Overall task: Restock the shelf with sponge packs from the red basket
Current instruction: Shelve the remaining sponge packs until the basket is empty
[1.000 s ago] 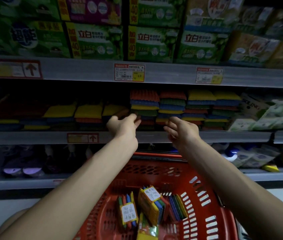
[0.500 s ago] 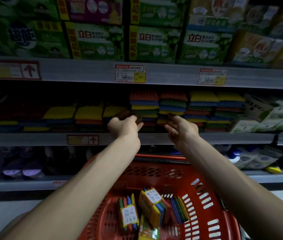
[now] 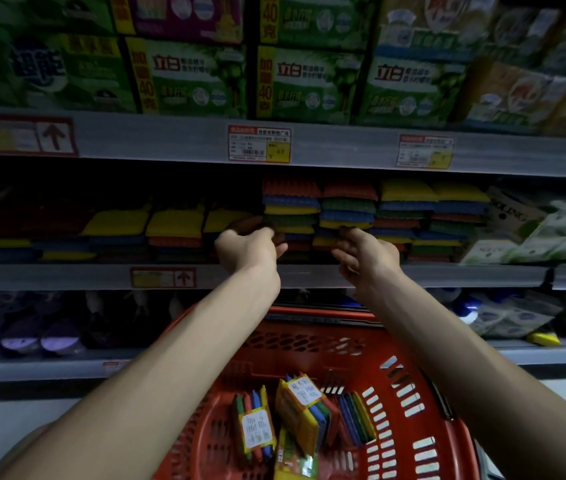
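Red basket (image 3: 413, 393) low in view, in front of the shelving, between the two forearms. Several sponge packs (image 3: 257, 427) inside, standing on edge or leaning; white labels show on two. One more pack lies at the bottom edge of view, partly cut off.

Middle shelf (image 3: 447, 275): tall stacks (image 3: 292, 209) of sponge packs from centre to right, in orange, blue, yellow and green layers. Low stacks (image 3: 174, 223) with yellow tops sit to their left. Far left of the shelf too dark to read.

Left hand (image 3: 250, 251) reaches over the shelf lip, fingers pushed into the shadow between a low stack and the first tall one. Fingertips lost in the dark, so I cannot tell whether they hold a pack or only touch it. Thumb points toward the base of the tall stack.

Right hand (image 3: 364, 258) just beside it, at the foot of the next tall stack to the right. Fingers loosely curled, nothing in them; the top fingertip is at the stack's front, contact unclear.

Hands near each other, not touching.

Upper shelf: green boxes (image 3: 309, 81) in a row, price tag (image 3: 259, 144) on the rail beneath. White packets (image 3: 551, 230) at the right end of the middle shelf. Bottom shelf dim, purple shapes (image 3: 22, 341) at left.
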Motion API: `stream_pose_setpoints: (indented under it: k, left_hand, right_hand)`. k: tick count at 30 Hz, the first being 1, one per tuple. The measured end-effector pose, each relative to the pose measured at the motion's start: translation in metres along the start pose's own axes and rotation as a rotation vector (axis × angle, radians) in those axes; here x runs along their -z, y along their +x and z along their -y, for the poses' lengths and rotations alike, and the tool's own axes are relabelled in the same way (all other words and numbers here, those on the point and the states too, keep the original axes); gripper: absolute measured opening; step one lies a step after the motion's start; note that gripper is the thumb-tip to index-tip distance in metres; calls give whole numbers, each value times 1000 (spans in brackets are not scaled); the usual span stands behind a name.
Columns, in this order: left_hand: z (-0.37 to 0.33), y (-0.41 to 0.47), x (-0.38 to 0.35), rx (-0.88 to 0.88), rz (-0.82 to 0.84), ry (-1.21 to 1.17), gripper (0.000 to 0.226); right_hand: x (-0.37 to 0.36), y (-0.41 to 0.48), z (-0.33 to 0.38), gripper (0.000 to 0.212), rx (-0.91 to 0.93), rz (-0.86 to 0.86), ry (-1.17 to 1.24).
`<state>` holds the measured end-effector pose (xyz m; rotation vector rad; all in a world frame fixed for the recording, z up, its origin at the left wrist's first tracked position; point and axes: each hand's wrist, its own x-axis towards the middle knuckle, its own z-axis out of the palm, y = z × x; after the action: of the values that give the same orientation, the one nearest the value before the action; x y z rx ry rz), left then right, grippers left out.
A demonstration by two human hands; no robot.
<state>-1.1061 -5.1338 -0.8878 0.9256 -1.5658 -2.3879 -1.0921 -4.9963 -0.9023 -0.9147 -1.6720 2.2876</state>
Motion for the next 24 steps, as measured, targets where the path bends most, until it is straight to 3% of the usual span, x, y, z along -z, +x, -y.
stream_pose_setpoints:
  k: [13, 17, 19, 21, 24]
  left_hand:
    - [-1, 1, 6, 7, 40, -9, 24]
    - [-3, -8, 14, -33, 72, 5, 36]
    - [1, -13, 20, -79, 86, 74, 24]
    - [9, -14, 27, -170, 141, 252, 5]
    - [22, -14, 36, -453, 339, 625, 5]
  right_hand:
    - [8, -1, -5, 57, -2, 13, -47]
    - [15, -9, -3, 27, 12, 63, -69]
    - [17, -16, -5, 15, 103, 55, -221]
    - [19, -19, -10, 15, 310, 16, -516]
    - [22, -27, -15, 20, 595, 4, -875]
